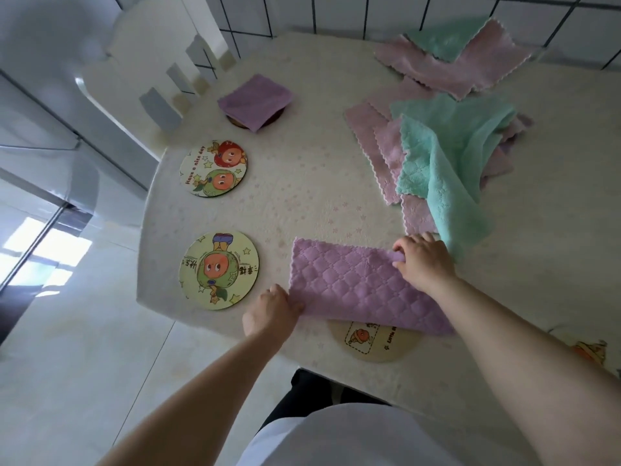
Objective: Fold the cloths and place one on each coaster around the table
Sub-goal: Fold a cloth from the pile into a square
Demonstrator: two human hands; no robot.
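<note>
Both bare forearms reach forward from the bottom of the view. The left hand (270,309) is curled, its fingers (295,307) apparently pinching closed, knuckles up. The right hand (424,262) lies farther forward, palm down, fingers (401,250) bent in a pinch.

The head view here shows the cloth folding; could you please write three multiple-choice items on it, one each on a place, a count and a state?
1. Where does the folded purple cloth lie?
A. on the far coaster
B. on the chair
C. on the floor

2. How many coasters lie fully bare?
A. none
B. two
C. five

3. What are both hands doing?
A. resting apart
B. gripping the quilted purple cloth
C. lifting a coaster

Key: 1 A, a coaster rim shows beneath it; 2 B, the two cartoon coasters; 3 B, left hand and right hand pinch its ends.
</note>
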